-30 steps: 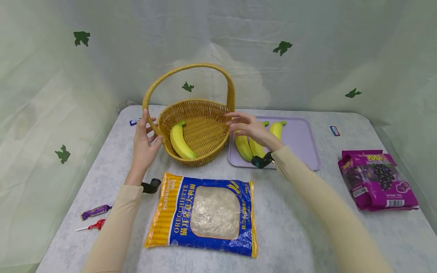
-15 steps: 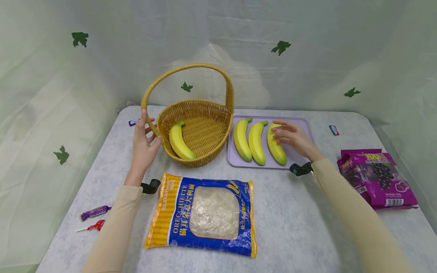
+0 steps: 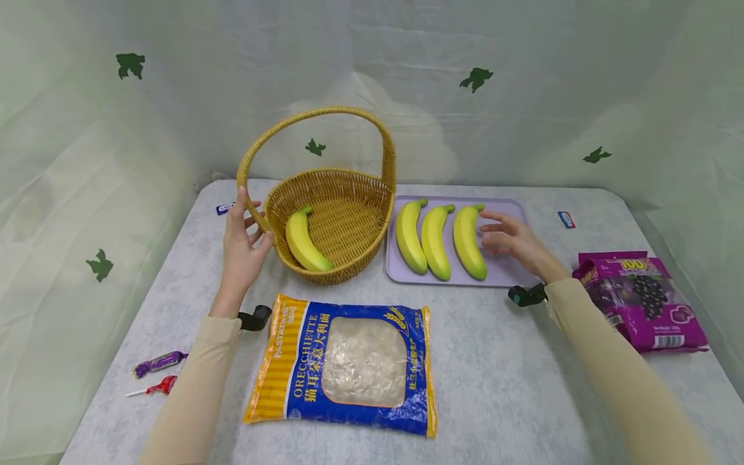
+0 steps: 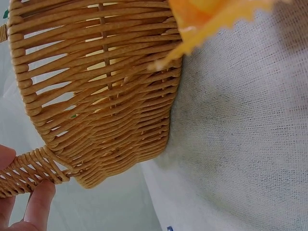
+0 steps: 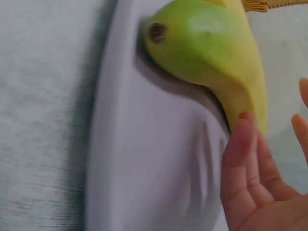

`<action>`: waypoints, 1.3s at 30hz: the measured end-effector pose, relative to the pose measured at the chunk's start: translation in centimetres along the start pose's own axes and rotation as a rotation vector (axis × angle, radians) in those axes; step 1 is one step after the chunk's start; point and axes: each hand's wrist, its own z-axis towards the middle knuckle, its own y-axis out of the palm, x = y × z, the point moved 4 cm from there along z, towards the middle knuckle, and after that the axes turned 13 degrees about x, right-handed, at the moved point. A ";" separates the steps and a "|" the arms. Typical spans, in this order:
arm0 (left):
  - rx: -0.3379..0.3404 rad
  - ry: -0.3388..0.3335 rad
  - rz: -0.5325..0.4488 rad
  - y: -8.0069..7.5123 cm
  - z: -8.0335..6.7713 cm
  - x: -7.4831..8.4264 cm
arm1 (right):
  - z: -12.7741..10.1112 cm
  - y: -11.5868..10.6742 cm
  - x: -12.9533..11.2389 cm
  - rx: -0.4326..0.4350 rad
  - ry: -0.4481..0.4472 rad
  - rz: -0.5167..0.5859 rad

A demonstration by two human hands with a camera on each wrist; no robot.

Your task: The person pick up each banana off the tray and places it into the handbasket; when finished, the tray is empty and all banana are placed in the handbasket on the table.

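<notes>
Shifted right from the wicker basket [image 3: 337, 276] since a second ago, the right hand [image 3: 514, 242] hangs beside the rightmost banana [image 3: 468, 244] on the tray [image 3: 502, 272]; whether they touch, I can't tell. Its sleeve [image 3: 610, 349] hides part of the purple bag [image 3: 651, 303]. Its fingers are loosely parted; the left hand [image 3: 243, 245] pinches the handle [image 3: 334, 110] at left. That banana curves yellow, greenish at its near end.

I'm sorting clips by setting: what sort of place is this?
Probably a staged tabletop set-up, though I can't be certain: pale sheeting with green shapes stands around the table, where a wicker basket and a tray of bananas are laid out.
</notes>
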 end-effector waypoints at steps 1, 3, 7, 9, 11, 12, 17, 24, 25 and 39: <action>0.001 0.004 0.001 0.0 0.0 0.0 | -0.1 0.1 0.1 -0.006 -0.002 -0.033; 0.002 0.010 -0.002 0.0 0.0 0.0 | -0.1 0.4 0.2 -0.025 -0.008 -0.087; 0.002 0.023 -0.004 0.0 0.0 0.0 | -0.3 1.1 -0.4 -0.043 -0.020 -0.162; 0.002 0.028 -0.003 0.0 0.0 0.0 | -0.1 1.4 -0.6 -0.045 -0.031 -0.192; 0.003 0.028 0.000 0.0 0.0 0.0 | 0.2 1.7 -0.5 -0.042 -0.050 -0.233; 0.003 0.026 0.002 0.0 0.0 0.0 | 0.3 1.9 -0.6 -0.040 -0.057 -0.252; 0.001 0.016 0.008 0.0 0.0 0.0 | 1.1 2.7 -0.9 -0.027 -0.106 -0.354; 0.004 0.036 0.003 0.1 0.0 0.0 | 1.5 3.2 -1.1 -0.016 -0.111 -0.419; 0.004 0.038 0.000 0.1 0.0 0.0 | 1.5 3.2 -1.1 -0.015 -0.106 -0.417; 0.010 0.039 -0.001 0.2 0.0 0.1 | -0.1 4.0 -4.2 -0.023 -0.137 -0.290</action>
